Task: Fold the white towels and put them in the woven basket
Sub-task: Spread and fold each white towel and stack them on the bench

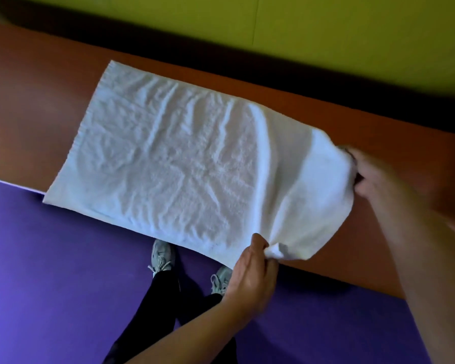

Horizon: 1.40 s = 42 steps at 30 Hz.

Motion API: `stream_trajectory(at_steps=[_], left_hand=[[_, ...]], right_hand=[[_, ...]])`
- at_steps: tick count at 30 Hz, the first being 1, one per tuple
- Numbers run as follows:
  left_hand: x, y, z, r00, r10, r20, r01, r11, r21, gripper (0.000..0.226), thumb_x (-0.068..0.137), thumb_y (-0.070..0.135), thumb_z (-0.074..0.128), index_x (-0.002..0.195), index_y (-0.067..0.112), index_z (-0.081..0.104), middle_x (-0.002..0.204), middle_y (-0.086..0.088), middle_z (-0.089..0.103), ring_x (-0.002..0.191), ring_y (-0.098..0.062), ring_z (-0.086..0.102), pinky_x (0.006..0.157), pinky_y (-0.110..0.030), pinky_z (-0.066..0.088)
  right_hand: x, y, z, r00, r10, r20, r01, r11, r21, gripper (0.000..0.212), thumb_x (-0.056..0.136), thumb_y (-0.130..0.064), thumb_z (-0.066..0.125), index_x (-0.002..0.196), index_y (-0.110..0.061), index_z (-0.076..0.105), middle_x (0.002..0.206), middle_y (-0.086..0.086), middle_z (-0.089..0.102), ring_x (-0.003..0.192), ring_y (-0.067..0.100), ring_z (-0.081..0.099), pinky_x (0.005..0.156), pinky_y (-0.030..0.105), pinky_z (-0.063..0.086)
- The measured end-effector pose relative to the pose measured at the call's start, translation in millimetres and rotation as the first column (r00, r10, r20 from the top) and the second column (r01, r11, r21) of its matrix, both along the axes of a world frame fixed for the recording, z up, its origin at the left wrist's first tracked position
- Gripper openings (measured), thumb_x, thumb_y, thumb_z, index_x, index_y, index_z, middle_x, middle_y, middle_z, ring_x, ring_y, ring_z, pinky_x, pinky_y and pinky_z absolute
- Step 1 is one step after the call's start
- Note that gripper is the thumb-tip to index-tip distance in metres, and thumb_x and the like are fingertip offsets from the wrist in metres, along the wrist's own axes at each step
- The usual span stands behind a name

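Note:
A white towel [174,164] lies spread on a brown table [37,106], its near edge hanging a little over the table's front. The towel's right end is lifted off the surface and curls upward. My left hand [250,279] pinches the near right corner of the towel at the table's front edge. My right hand [373,177], blurred, grips the far right corner. No woven basket is in view.
The table runs diagonally from upper left to lower right, with a dark gap and a yellow-green wall [326,35] behind it. A purple floor [50,271] lies in front, where my legs and two light sneakers [163,254] stand close to the table edge.

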<state>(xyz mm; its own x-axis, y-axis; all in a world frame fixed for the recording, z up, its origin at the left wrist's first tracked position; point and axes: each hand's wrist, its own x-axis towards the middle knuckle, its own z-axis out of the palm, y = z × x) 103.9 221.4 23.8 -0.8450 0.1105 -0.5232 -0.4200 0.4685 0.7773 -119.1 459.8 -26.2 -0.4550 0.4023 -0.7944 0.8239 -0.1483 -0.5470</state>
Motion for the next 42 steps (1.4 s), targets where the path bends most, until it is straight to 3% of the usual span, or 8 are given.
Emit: stream_trajectory(at_steps=[6, 8, 13, 23, 27, 32, 39, 42], left_hand=[[-18, -42, 37, 0.986, 0.163, -0.024, -0.163, 0.986, -0.031, 0.038, 0.096, 0.062, 0.039, 0.080, 0.027, 0.034, 0.059, 0.007, 0.047, 0.053, -0.011, 0.044, 0.054, -0.035, 0.037], [-22, -64, 47, 0.977, 0.208, -0.053, -0.209, 0.978, -0.003, 0.038, 0.097, 0.061, 0.033, 0.078, 0.028, 0.034, 0.058, 0.009, 0.045, 0.053, -0.009, 0.041, 0.053, -0.036, 0.037], [-22, -138, 60, 0.942, 0.307, -0.137, -0.314, 0.949, -0.034, 0.025, 0.101, 0.037, 0.051, 0.079, 0.027, 0.043, 0.059, 0.010, 0.046, 0.055, -0.011, 0.041, 0.055, -0.033, 0.036], [-30, -302, 59, 0.856, 0.517, -0.008, -0.516, 0.856, 0.030, 0.039, 0.104, 0.033, 0.048, 0.070, 0.014, 0.047, 0.065, -0.005, 0.042, 0.060, -0.022, 0.044, 0.059, -0.015, 0.044], [-36, -361, 46, 0.810, 0.578, 0.102, -0.579, 0.815, -0.017, 0.026, 0.103, 0.020, 0.050, 0.087, 0.014, 0.070, 0.079, -0.011, 0.070, 0.070, -0.024, 0.070, 0.062, -0.025, 0.055], [-49, -422, 25, 0.777, 0.623, 0.089, -0.601, 0.777, -0.188, 0.027, 0.101, 0.026, 0.050, 0.082, 0.017, 0.067, 0.066, -0.005, 0.071, 0.058, -0.014, 0.067, 0.052, -0.022, 0.048], [-58, -475, -48, 0.784, 0.552, 0.285, -0.420, 0.809, -0.411, 0.037, 0.100, 0.041, 0.048, 0.080, 0.016, 0.066, 0.061, -0.009, 0.069, 0.065, -0.026, 0.068, 0.063, -0.036, 0.055], [-64, -482, -59, 0.785, 0.541, 0.301, -0.385, 0.807, -0.448, 0.028, 0.095, 0.042, 0.056, 0.082, 0.018, 0.064, 0.070, -0.008, 0.069, 0.073, -0.032, 0.069, 0.069, -0.041, 0.059]], right_hand=[[-40, 0, -4, 0.971, -0.061, -0.232, 0.066, 0.998, 0.014, 0.070, 0.048, -0.046, 0.085, 0.112, -0.020, 0.074, 0.106, 0.003, 0.077, 0.095, 0.023, 0.076, 0.069, 0.033, 0.062], [-48, -47, 42, 0.959, -0.031, -0.283, 0.039, 0.999, 0.024, 0.060, 0.051, -0.045, 0.085, 0.105, -0.023, 0.076, 0.102, 0.003, 0.078, 0.091, 0.019, 0.076, 0.080, 0.038, 0.062], [-74, -165, 91, 0.913, 0.109, -0.392, -0.073, 0.992, 0.105, 0.004, 0.088, -0.020, 0.073, 0.091, -0.018, 0.070, 0.082, -0.001, 0.068, 0.074, 0.013, 0.071, 0.062, 0.026, 0.053], [-123, -390, 91, 0.840, 0.276, -0.468, -0.247, 0.961, 0.122, 0.012, 0.091, -0.015, 0.069, 0.099, -0.006, 0.069, 0.076, 0.004, 0.064, 0.055, 0.008, 0.063, 0.053, 0.022, 0.050], [-135, -463, 81, 0.831, 0.313, -0.460, -0.256, 0.949, 0.182, 0.011, 0.093, -0.012, 0.068, 0.100, -0.004, 0.066, 0.083, 0.010, 0.065, 0.053, 0.006, 0.061, 0.042, 0.017, 0.047], [-141, -523, 61, 0.829, 0.364, -0.424, -0.310, 0.931, 0.193, 0.023, 0.093, -0.020, 0.069, 0.110, -0.005, 0.069, 0.101, 0.012, 0.073, 0.082, 0.023, 0.072, 0.070, 0.034, 0.062], [-57, -498, 18, 0.821, 0.501, -0.275, -0.409, 0.850, 0.331, 0.014, 0.091, -0.024, 0.056, 0.103, -0.026, 0.062, 0.085, 0.004, 0.071, 0.072, 0.017, 0.069, 0.074, 0.043, 0.062], [27, -456, -2, 0.883, 0.454, -0.118, -0.349, 0.804, 0.482, 0.012, 0.090, -0.022, 0.057, 0.101, -0.020, 0.062, 0.090, 0.002, 0.069, 0.075, 0.017, 0.063, 0.065, 0.022, 0.047]])
